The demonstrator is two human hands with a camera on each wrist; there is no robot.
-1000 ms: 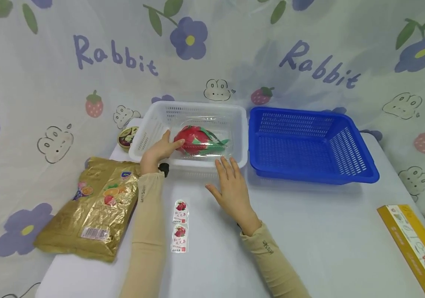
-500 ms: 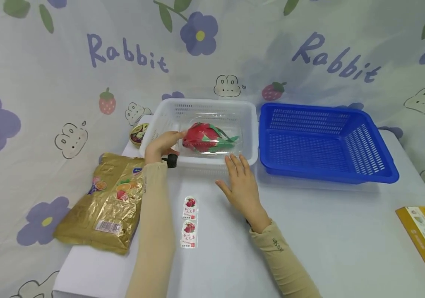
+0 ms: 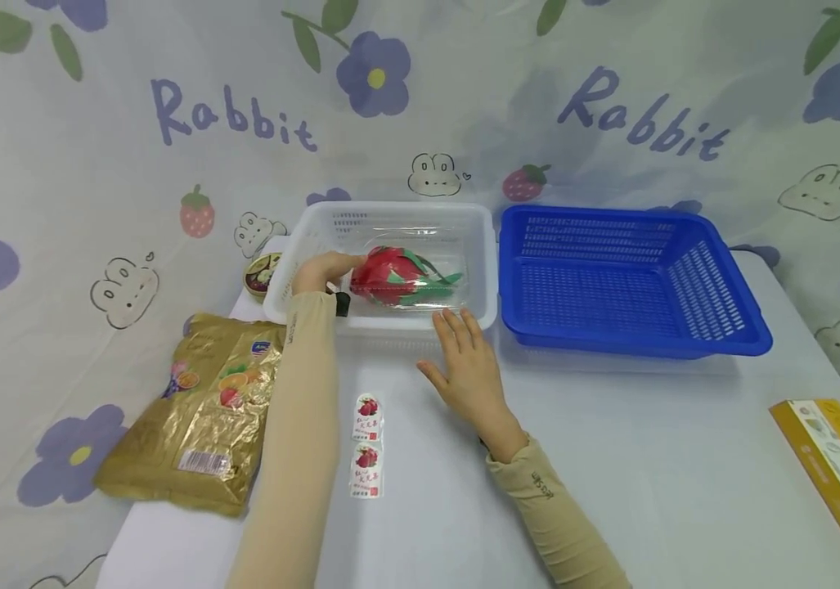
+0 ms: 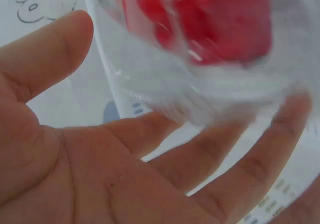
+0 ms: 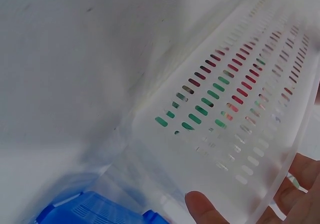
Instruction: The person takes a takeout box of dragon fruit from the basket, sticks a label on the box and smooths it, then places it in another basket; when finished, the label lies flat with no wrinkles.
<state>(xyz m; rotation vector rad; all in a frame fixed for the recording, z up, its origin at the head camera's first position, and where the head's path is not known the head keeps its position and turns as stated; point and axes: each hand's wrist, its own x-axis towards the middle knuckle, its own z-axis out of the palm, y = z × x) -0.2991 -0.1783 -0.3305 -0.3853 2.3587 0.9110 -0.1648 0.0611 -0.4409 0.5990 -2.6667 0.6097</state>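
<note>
left hand (image 3: pixel 327 268) farther into basket (image 3: pixel 390 325), straight fingers (image 4: pixel 207 146) against container (image 4: pixel 200 91)

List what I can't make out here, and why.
Clear container, left wrist view: blurred, partly cut off by the top edge.
Left hand, left wrist view: some fingertips obscured by the container.
Round tub, head view: right side hidden behind the white basket.
Yellow box, head view: cut off by the right edge.
Stickers, head view: finest print too small to read.

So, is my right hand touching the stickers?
Apart: the head view shows a bare strip of white table between the right hand and the stickers.
</note>
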